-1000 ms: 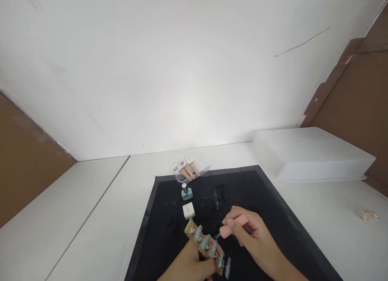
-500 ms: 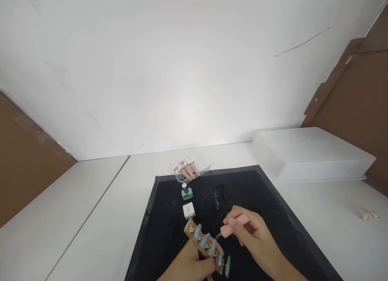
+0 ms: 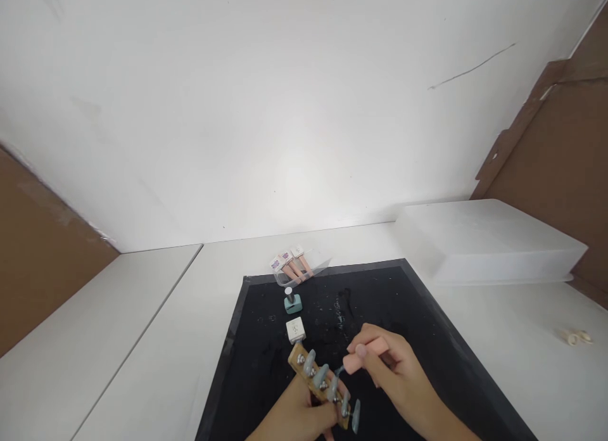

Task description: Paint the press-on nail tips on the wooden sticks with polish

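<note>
nail tip holder, wooden bar with pale blue tips, sits low centre over black mat, near end cut off by frame edge. left hand grip clenched on it, mostly out of frame. right hand grip pinches pink brush cap; bristles too small to make out.

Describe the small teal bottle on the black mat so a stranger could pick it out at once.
Start at the black mat on the white table, then go to its far edge, left of the middle. The small teal bottle stands there upright, just in front of a clear tray of pink-handled sticks. It is the only teal block with a silver neck; the cube nearer the hands is white.
</note>
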A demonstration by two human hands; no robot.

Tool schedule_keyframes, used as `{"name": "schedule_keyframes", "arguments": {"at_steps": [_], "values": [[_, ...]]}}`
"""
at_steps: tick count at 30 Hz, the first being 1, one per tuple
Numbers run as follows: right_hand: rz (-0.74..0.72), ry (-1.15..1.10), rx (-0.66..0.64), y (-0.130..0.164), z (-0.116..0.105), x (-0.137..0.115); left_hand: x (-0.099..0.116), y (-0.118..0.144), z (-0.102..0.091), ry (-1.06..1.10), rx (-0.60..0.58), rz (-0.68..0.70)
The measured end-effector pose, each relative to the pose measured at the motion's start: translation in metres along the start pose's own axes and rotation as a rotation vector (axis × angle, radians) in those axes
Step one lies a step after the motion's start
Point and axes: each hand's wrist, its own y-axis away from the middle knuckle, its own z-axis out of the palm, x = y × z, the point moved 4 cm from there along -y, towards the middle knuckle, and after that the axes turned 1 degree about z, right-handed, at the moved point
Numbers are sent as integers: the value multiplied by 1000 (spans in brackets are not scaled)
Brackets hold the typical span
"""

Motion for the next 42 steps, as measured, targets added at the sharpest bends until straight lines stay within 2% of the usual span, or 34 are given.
{"name": "schedule_keyframes", "arguments": {"at_steps": [4, 9, 12, 16, 22, 25, 29, 32, 35, 40, 42], "values": [[11, -20, 140, 1, -3, 6, 0, 1, -2, 37, 4, -12], [13, -64, 180, 3, -4, 6, 7, 5, -2, 85, 13, -82], [26, -112, 143, 2, -3, 4, 9, 5, -2, 71, 15, -80], [42, -162, 2, 1, 1, 0, 7, 2, -2, 30, 14, -15], [-63, -89, -133, 4, 4, -4, 1, -3, -2, -31, 48, 34], [-45, -58, -116, 4, 5, -2, 0, -3, -2, -43, 36, 41], [58, -28, 16, 2, 2, 5, -2, -2, -1, -29, 10, 25], [125, -53, 63, 2, 0, 9, -6, -2, -3, -13, 22, -1], [108, -103, 44, 2, 0, 7, -4, -2, -2, -15, 23, 11], [-48, -145, -70, 2, 1, -6, 3, -1, -2, -71, 47, 40], [-56, -132, -102, 2, 3, -7, 4, -1, -2, -77, 43, 45]]}}
